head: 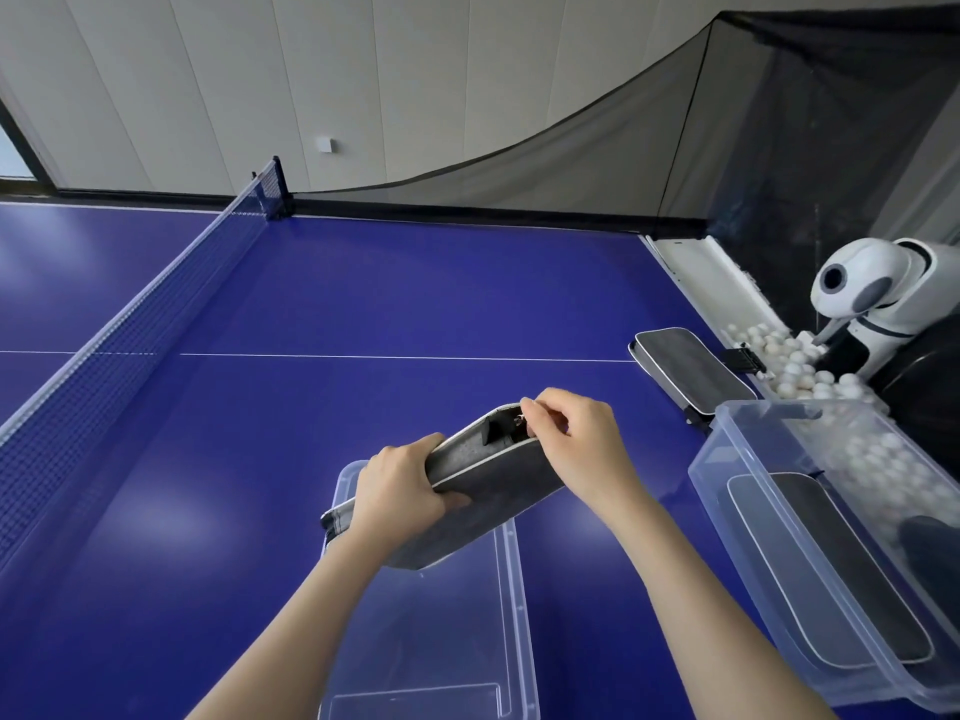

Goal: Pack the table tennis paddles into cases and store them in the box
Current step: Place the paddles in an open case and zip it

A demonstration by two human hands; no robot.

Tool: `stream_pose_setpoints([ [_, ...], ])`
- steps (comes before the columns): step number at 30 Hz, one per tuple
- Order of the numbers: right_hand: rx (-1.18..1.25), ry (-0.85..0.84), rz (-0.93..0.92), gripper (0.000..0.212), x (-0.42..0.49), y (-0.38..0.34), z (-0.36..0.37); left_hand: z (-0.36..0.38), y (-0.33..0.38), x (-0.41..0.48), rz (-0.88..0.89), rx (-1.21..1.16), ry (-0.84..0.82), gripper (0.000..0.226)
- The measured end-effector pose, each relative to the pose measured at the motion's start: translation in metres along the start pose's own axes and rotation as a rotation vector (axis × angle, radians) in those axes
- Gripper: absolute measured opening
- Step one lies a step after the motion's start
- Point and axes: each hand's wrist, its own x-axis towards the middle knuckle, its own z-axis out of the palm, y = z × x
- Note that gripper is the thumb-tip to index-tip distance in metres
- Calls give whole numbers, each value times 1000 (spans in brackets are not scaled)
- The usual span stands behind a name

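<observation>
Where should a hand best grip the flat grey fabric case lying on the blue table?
Probably the left long edge of the flat grey fabric case, approached across the blue table and pinched top and bottom. It lies flat; the clear plastic box crowds its near end and white balls its right.

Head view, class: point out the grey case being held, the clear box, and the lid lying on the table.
held grey case (509, 496): head view, its grey side below the white piping.
clear box (714, 491): head view, its left wall.
lid (452, 641): head view, its bare flat panel.
</observation>
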Motion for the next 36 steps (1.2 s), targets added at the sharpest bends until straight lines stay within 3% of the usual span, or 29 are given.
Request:
stream_pose_setpoints([
  [3,100,73,116,32,5,7,-1,-4,-1,-1,-85,-179,-38,38],
  [8,451,313,375,25,-2,38,4,-13,-11,-5,-335,-691,-70,47],
  [10,548,247,488,31,-13,51,14,-15,-15,-6,-427,-871,-88,60],
  [13,644,3,636,51,-25,63,33,-16,-17,-6,-494,-1048,-100,67],
  [16,716,-157,641,70,-27,56,45,-16,-17,-6,-548,-1188,-126,77],
  [18,744,-174,608,71,-26,48,48,-17,-19,-6,-575,-1256,-142,74],
  [25,703,-149,534,33,-28,34,59,-13,-32,-12,-616,-1352,-169,60],
  [36,684,16,626,24,-41,49,54,4,-19,3,-569,-1350,-274,50],
])
